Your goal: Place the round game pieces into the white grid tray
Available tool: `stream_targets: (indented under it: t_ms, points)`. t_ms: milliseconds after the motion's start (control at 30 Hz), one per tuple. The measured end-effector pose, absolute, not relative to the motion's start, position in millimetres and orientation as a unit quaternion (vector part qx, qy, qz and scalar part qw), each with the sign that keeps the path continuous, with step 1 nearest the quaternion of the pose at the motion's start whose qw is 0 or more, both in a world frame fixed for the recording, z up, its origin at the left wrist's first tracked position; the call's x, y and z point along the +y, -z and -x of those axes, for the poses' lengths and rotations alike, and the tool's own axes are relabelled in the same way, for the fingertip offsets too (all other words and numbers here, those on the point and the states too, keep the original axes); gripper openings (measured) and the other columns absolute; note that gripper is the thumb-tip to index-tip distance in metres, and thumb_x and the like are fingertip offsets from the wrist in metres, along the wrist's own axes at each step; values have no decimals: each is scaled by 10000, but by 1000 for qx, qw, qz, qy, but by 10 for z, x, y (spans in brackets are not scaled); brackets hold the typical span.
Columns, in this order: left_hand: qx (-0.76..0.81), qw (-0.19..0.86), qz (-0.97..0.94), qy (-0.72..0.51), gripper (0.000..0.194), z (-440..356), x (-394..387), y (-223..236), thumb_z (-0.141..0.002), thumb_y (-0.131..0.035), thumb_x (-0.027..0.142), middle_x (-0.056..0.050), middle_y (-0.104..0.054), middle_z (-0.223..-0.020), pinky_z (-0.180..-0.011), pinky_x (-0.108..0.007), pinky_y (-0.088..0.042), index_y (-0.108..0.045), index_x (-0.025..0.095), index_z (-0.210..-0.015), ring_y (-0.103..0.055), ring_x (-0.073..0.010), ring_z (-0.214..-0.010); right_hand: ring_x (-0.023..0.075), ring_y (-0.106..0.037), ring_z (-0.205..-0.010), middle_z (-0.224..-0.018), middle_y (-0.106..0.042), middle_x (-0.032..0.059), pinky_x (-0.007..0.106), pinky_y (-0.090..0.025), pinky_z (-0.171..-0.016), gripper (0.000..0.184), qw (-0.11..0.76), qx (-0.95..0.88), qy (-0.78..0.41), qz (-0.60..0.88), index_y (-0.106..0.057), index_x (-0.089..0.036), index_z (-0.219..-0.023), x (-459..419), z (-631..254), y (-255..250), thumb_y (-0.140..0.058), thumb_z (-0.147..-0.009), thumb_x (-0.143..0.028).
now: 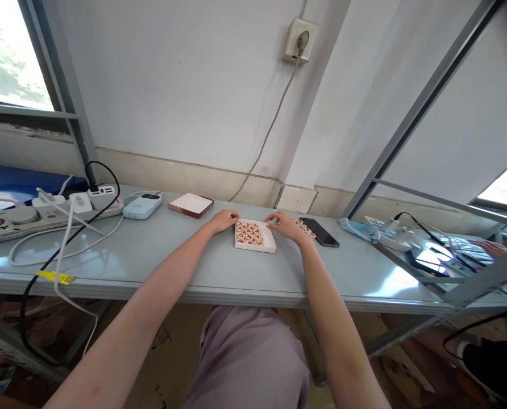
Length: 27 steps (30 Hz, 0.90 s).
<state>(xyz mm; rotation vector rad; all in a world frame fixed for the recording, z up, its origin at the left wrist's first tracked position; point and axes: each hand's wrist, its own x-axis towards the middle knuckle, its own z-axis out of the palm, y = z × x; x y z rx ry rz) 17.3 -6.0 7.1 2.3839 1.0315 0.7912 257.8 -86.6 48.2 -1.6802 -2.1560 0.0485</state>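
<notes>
A small white open box (255, 237) lies on the grey table (194, 267), holding several round pale pieces with red marks. My left hand (225, 218) rests at the box's far left corner, fingers curled against its edge. My right hand (286, 223) touches the box's far right corner, fingers bent over it. A few more pale pieces (303, 225) lie just right of my right hand. The box's red-edged lid (191, 204) sits apart to the left.
A black phone (320, 232) lies right of the box. At the left are a power strip with plugs and cables (49, 213) and a pale blue device (142, 205). More chargers and a screen (428, 258) sit right, near another person's hand (492, 248). A metal frame (411, 119) slants overhead.
</notes>
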Motion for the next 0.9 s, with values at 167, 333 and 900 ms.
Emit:
stream_targets:
  t_ms: [167,333,900]
  points:
    - [364,203,-864,-283,267,-174,-75,-88,-762,-435,270,-29,-676,-929,-801,-255,-416,-670,174,-846,-581,-171,-846,221,-478,-1000,-1082,-566,44,347,-367,-878,231,146,-818,65,553,-676,-293,-993,-827,-2318,-360,-558,-793,-299]
    - [372,196,-860,-289,268,-175,-70,-74,-763,-440,279,-31,-674,-939,-776,-258,-418,-670,179,-857,-579,-175,-852,216,-477,-966,-1024,-568,63,334,-378,-844,200,140,-814,110,552,-670,-266,-969,-811,-2286,-316,-554,-812,-310]
    - [388,206,-852,-286,265,-173,-67,-59,-765,-452,301,-25,-667,-971,-799,-277,-428,-669,190,-870,-574,-186,-892,251,-437,-1050,-1108,-522,70,387,-328,-879,263,271,-686,108,666,-679,-252,-917,-770,-2629,-434,-586,-756,-438]
